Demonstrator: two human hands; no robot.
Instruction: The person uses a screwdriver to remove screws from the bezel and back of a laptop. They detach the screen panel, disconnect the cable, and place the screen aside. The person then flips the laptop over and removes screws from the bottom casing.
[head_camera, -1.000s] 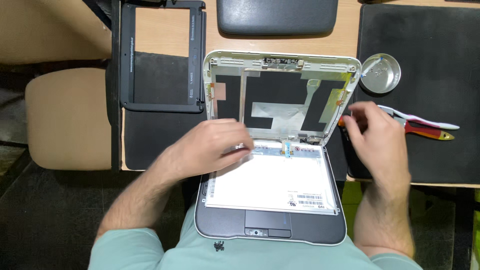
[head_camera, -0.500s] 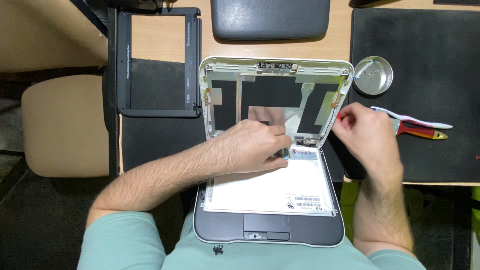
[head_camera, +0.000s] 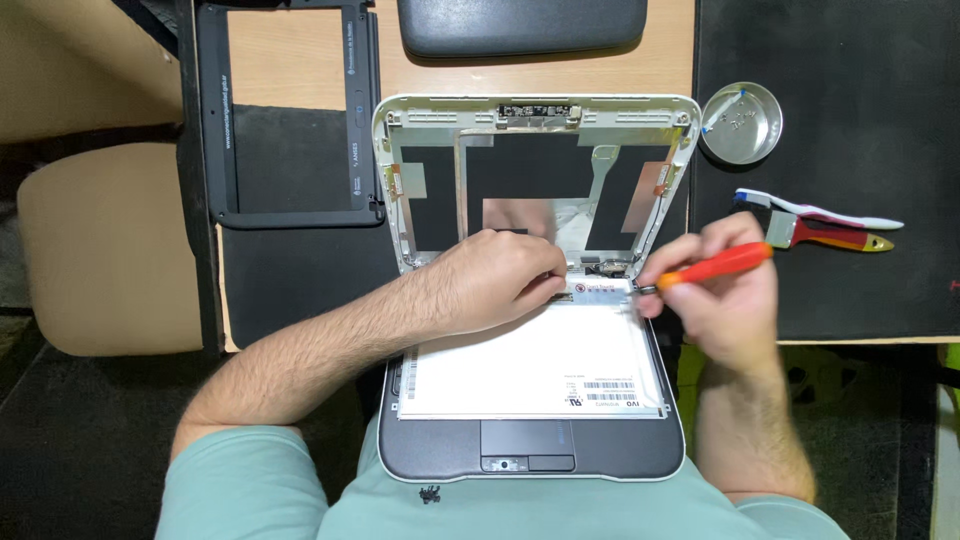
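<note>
A small laptop (head_camera: 530, 450) lies open in front of me, its white lid shell (head_camera: 535, 120) stripped bare. The loose screen panel (head_camera: 520, 365) rests face down over the keyboard. My left hand (head_camera: 495, 280) presses on the panel's top edge near the hinge, fingers curled. My right hand (head_camera: 715, 295) holds an orange-handled screwdriver (head_camera: 712, 265), tip pointing left at the panel's upper right corner by the hinge.
A black screen bezel (head_camera: 290, 110) lies at the left on the wooden desk. A dark case (head_camera: 520, 25) sits at the top. On the black mat (head_camera: 830, 170) are a round metal dish (head_camera: 741, 122), a white toothbrush (head_camera: 820, 210) and a red-handled brush (head_camera: 835, 235). A beige seat (head_camera: 100, 250) is far left.
The right hand now grips the orange screwdriver with its tip at the panel's corner. The left hand has moved right along the panel's top edge toward the hinge.
</note>
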